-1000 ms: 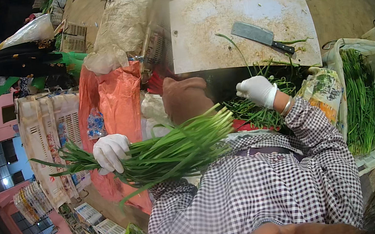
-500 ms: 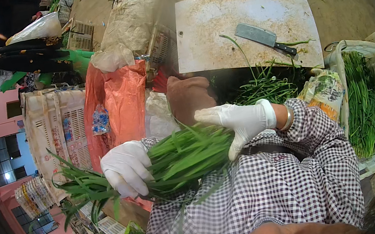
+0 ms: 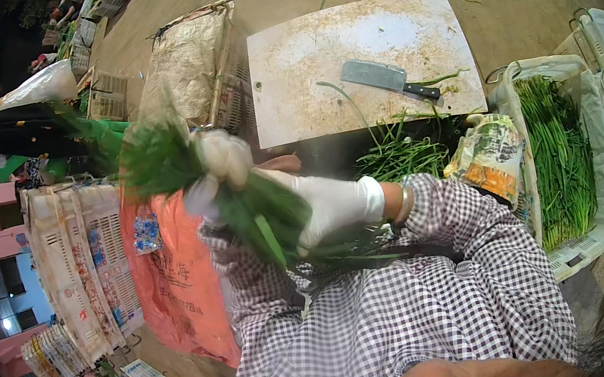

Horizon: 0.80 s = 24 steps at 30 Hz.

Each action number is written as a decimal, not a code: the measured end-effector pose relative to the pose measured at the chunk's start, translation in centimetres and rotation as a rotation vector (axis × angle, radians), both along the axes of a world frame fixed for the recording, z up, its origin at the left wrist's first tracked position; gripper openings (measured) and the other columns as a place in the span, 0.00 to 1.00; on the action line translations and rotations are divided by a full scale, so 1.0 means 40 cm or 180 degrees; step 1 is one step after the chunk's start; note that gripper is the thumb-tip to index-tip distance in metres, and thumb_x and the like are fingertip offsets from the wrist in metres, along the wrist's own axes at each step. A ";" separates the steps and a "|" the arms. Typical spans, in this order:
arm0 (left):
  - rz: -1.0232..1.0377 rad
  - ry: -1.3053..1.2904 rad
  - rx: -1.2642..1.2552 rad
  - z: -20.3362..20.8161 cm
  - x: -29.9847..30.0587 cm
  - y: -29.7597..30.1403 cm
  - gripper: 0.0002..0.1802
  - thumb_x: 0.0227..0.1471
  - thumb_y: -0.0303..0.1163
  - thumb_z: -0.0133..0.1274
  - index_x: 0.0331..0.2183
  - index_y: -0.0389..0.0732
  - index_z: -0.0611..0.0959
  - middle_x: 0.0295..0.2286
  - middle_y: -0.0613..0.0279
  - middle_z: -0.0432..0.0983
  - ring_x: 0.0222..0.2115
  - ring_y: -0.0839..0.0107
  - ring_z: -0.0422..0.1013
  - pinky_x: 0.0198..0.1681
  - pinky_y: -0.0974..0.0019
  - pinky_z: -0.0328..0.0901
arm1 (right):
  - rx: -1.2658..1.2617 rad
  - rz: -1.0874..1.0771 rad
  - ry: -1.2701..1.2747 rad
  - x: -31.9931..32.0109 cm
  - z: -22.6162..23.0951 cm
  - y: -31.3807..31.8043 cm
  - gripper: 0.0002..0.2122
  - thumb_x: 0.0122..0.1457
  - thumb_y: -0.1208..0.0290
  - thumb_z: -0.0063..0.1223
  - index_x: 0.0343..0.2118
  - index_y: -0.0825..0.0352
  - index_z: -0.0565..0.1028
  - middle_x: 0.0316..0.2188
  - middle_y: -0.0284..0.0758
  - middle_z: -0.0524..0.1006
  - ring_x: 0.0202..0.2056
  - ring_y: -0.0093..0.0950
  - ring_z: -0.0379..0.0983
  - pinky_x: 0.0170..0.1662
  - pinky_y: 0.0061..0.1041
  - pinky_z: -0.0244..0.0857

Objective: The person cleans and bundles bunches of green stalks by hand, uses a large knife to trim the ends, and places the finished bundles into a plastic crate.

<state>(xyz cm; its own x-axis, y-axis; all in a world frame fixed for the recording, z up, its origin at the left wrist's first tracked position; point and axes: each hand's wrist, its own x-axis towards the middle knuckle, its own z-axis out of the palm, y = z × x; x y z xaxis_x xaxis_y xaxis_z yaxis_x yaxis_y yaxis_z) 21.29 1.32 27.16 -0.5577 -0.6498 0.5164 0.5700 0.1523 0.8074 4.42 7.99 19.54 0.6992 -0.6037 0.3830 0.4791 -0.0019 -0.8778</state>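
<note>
A bunch of garlic chives [image 3: 271, 217], long flat green leaves, is held at a slant in front of my chest. My left hand [image 3: 222, 166], in a white glove, is wrapped round it toward its upper left end and is smeared by motion. My right hand [image 3: 340, 202], also gloved in white, clasps the lower right part, its fingers partly hidden by the leaves. Beyond my hands, a cleaver [image 3: 383, 77] with a black handle lies on a stained white board [image 3: 289, 63]. Loose green stalks [image 3: 404, 155] are heaped below the board's near edge.
At right stands a lined crate [image 3: 581, 257] filled with green stalks [image 3: 559, 161], a printed plastic bag [image 3: 489, 153] beside it. Left are an orange-red sack [image 3: 179, 289] and stacked pale crates [image 3: 79, 266]. A covered crate [image 3: 187, 72] stands left of the board.
The bunch has swung from lying level across my lap to a raised slant. My left hand has moved up and right; my right hand has closed on the bunch. The view has shifted.
</note>
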 end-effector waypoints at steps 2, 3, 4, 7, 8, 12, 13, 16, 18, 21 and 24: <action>0.1847 -0.0709 0.1238 -0.023 -0.065 0.002 0.11 0.50 0.35 0.49 0.30 0.37 0.79 0.26 0.58 0.77 0.26 0.68 0.70 0.31 0.66 0.66 | 0.0786 0.0487 0.0217 -0.026 -0.006 -0.064 0.37 0.46 0.71 0.67 0.59 0.70 0.59 0.47 0.33 0.71 0.49 0.25 0.66 0.54 0.26 0.61; 0.2200 -0.1078 0.1589 -0.032 -0.089 -0.037 0.14 0.50 0.37 0.48 0.31 0.36 0.80 0.26 0.58 0.77 0.27 0.70 0.71 0.33 0.68 0.66 | 0.0962 0.0351 0.0331 -0.036 -0.018 -0.094 0.32 0.47 0.70 0.65 0.56 0.70 0.64 0.44 0.31 0.73 0.46 0.23 0.69 0.51 0.25 0.64; 0.2242 -0.1359 0.1606 -0.053 -0.108 -0.090 0.16 0.51 0.38 0.48 0.31 0.35 0.82 0.27 0.58 0.77 0.29 0.71 0.72 0.35 0.69 0.66 | 0.1320 0.0245 -0.0045 -0.047 -0.012 -0.107 0.28 0.49 0.69 0.65 0.53 0.69 0.67 0.43 0.31 0.74 0.45 0.22 0.69 0.50 0.25 0.64; 0.1870 -0.1978 0.1213 -0.107 -0.139 -0.225 0.10 0.48 0.32 0.54 0.28 0.34 0.83 0.23 0.60 0.78 0.21 0.73 0.72 0.28 0.71 0.67 | 0.2100 -0.0003 -0.0049 -0.087 -0.080 -0.158 0.23 0.51 0.69 0.64 0.50 0.68 0.70 0.41 0.32 0.75 0.43 0.23 0.71 0.50 0.25 0.65; 0.1750 -0.1893 0.1446 -0.115 -0.154 -0.238 0.09 0.47 0.29 0.55 0.29 0.33 0.83 0.23 0.59 0.78 0.20 0.72 0.72 0.27 0.70 0.68 | 0.2274 0.0129 -0.0332 -0.106 -0.095 -0.161 0.21 0.54 0.69 0.61 0.50 0.67 0.70 0.43 0.33 0.76 0.43 0.24 0.73 0.50 0.26 0.67; 0.1708 -0.2094 0.1563 -0.153 -0.208 -0.289 0.08 0.46 0.24 0.58 0.30 0.30 0.80 0.24 0.56 0.79 0.20 0.69 0.74 0.22 0.68 0.70 | 0.2217 -0.0419 -0.0364 -0.136 -0.157 -0.163 0.22 0.55 0.61 0.59 0.49 0.69 0.73 0.41 0.38 0.78 0.39 0.28 0.76 0.44 0.27 0.73; 0.1199 -0.2035 0.1480 -0.171 -0.201 -0.305 0.09 0.48 0.28 0.59 0.31 0.32 0.81 0.26 0.57 0.79 0.23 0.70 0.75 0.27 0.68 0.70 | 0.2337 -0.0575 -0.0181 -0.142 -0.200 -0.165 0.22 0.54 0.62 0.59 0.49 0.69 0.73 0.41 0.38 0.78 0.39 0.28 0.77 0.44 0.28 0.73; 0.0747 -0.2538 0.2038 -0.228 -0.225 -0.351 0.11 0.51 0.35 0.59 0.33 0.37 0.83 0.27 0.62 0.80 0.31 0.73 0.75 0.39 0.70 0.68 | 0.2977 -0.0357 -0.0343 -0.174 -0.277 -0.167 0.19 0.52 0.69 0.57 0.47 0.71 0.73 0.40 0.38 0.79 0.36 0.30 0.78 0.39 0.26 0.75; 0.0669 -0.2308 0.2064 -0.245 -0.247 -0.345 0.14 0.51 0.37 0.60 0.36 0.38 0.82 0.28 0.63 0.80 0.30 0.73 0.75 0.39 0.70 0.68 | 0.3174 -0.0231 -0.0658 -0.193 -0.284 -0.157 0.18 0.53 0.70 0.56 0.46 0.71 0.74 0.40 0.39 0.79 0.37 0.30 0.78 0.39 0.28 0.75; 0.0557 -0.2312 0.2309 -0.284 -0.238 -0.334 0.22 0.51 0.44 0.61 0.43 0.40 0.81 0.35 0.64 0.80 0.35 0.74 0.75 0.42 0.68 0.68 | 0.3186 -0.0514 -0.0614 -0.191 -0.237 -0.129 0.18 0.55 0.68 0.56 0.48 0.71 0.73 0.42 0.39 0.78 0.36 0.29 0.77 0.37 0.26 0.75; 0.0277 -0.2182 0.1831 -0.243 -0.221 -0.309 0.35 0.55 0.53 0.54 0.57 0.45 0.68 0.51 0.66 0.69 0.48 0.71 0.67 0.47 0.60 0.67 | 0.2386 -0.1265 0.0119 -0.260 -0.431 -0.126 0.21 0.57 0.63 0.55 0.50 0.70 0.72 0.42 0.36 0.77 0.39 0.28 0.75 0.40 0.27 0.74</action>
